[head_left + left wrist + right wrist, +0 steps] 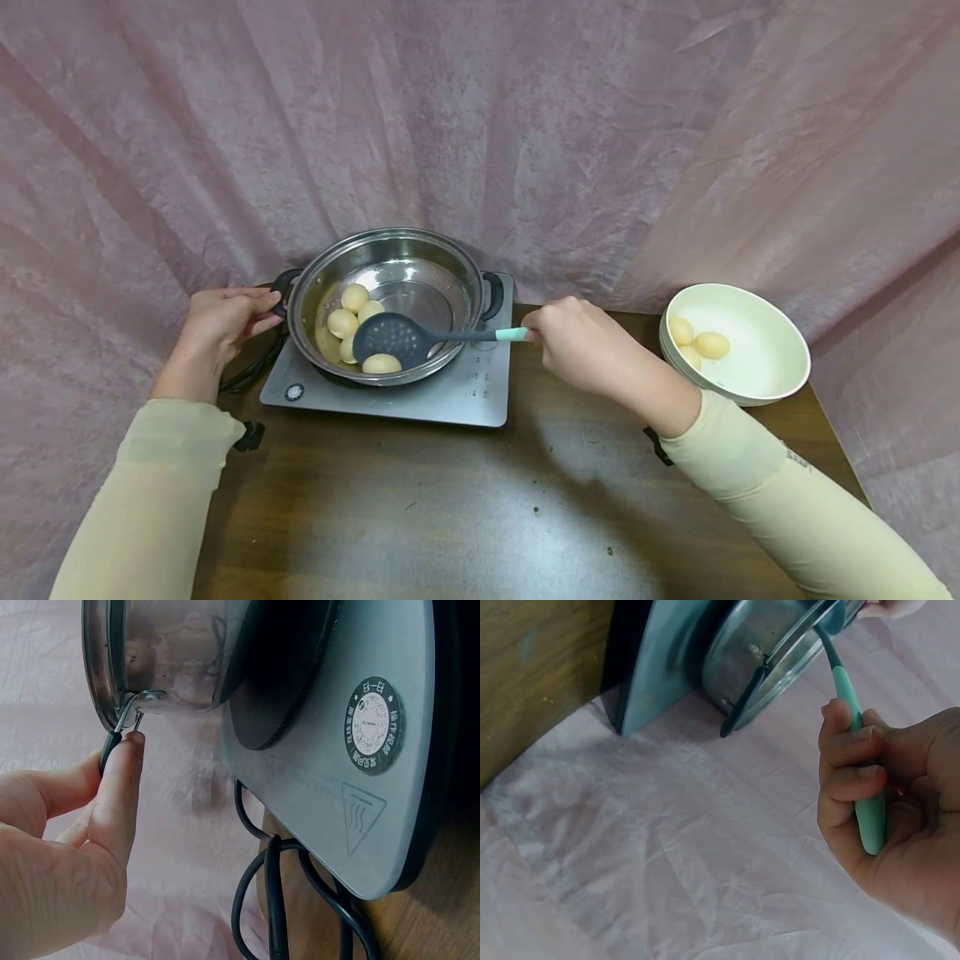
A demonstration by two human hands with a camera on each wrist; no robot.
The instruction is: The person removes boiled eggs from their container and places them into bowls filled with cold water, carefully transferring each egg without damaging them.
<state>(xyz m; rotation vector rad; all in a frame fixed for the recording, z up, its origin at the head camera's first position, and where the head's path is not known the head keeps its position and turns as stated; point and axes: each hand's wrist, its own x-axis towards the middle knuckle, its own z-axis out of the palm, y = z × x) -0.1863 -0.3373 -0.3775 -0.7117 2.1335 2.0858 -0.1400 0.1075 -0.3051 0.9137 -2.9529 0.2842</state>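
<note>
A wide steel pot [442,258] stands on a grey induction cooker [420,408]. My left hand [221,321] pinches the pot's black left handle [282,287] between thumb and fingers. My right hand [581,346] grips a skimmer by its mint-green grip [871,817], fingers curled round it. The skimmer's dark, perforated head [393,333] is inside the pot, near its front left. Several pale yellow, egg-shaped pieces [342,323] cluster at the pot's left side. Another such piece [382,363] lies at the front edge of the skimmer's head.
At the right end of the wooden table [420,508] stands a pale bowl [757,342] with more of the egg-shaped pieces [712,344] in it. Black cables [274,900] loop beside the cooker's left side. A pink curtain [480,125] hangs close behind the pot.
</note>
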